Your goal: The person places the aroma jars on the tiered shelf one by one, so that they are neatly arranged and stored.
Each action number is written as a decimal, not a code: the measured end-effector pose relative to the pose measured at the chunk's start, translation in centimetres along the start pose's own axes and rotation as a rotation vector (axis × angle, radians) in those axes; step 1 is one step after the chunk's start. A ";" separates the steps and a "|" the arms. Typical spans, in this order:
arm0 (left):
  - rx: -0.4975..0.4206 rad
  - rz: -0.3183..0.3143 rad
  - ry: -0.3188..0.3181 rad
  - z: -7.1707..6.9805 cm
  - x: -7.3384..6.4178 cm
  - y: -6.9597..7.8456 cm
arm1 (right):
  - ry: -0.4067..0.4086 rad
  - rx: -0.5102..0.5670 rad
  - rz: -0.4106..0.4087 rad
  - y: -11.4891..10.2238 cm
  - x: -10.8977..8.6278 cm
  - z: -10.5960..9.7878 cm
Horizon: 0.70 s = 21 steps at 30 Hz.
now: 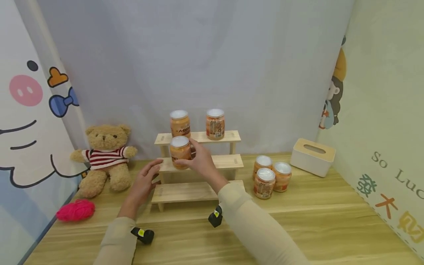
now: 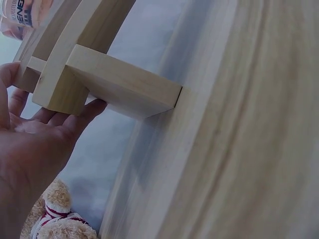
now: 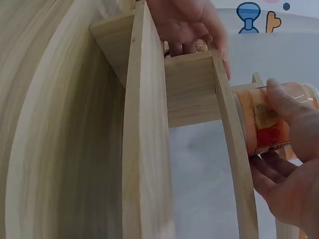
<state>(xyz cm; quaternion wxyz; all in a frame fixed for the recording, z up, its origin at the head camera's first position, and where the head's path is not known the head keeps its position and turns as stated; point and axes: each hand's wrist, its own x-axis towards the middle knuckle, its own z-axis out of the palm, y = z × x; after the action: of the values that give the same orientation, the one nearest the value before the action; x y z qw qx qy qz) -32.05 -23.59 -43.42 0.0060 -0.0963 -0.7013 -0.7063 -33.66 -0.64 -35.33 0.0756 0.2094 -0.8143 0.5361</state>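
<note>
My right hand (image 1: 201, 159) grips an orange-labelled jar (image 1: 180, 154) with a white lid, thumb and fingers around its sides. The jar is upright at the left part of the middle tier of a wooden three-step stand (image 1: 195, 192). In the right wrist view, the base of that jar (image 3: 264, 119) is right at the middle board. My left hand (image 1: 143, 184) is at the stand's left end, its relaxed fingers touching the wood beside the middle tier, as the left wrist view shows. Two similar jars, a left one (image 1: 179, 122) and a right one (image 1: 215, 125), stand on the top tier.
Three more jars (image 1: 265, 186) are grouped on the wooden table (image 1: 318, 221) right of the stand. Behind them to the right sits a tissue box (image 1: 311, 158). A teddy bear (image 1: 106, 158) and a bundle of pink yarn (image 1: 75, 210) are at the left.
</note>
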 end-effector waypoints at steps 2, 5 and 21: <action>0.006 -0.002 0.003 0.0 0.0 -0.1 | -0.003 -0.003 0.011 0.3 -0.1 0.0; 0.014 0.000 0.006 0.0 -0.2 -0.1 | -0.003 0.027 0.037 0.4 -0.3 0.0; 0.008 0.004 -0.001 -0.3 -0.2 0.0 | 0.013 -0.127 -0.138 1.8 -3.5 -1.2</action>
<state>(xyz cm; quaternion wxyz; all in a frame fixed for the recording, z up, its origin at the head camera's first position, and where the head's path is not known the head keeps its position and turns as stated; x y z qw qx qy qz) -31.85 -23.96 -43.47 0.0071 -0.0981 -0.7039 -0.7034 -31.36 1.97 -37.55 0.1310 0.2564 -0.8296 0.4783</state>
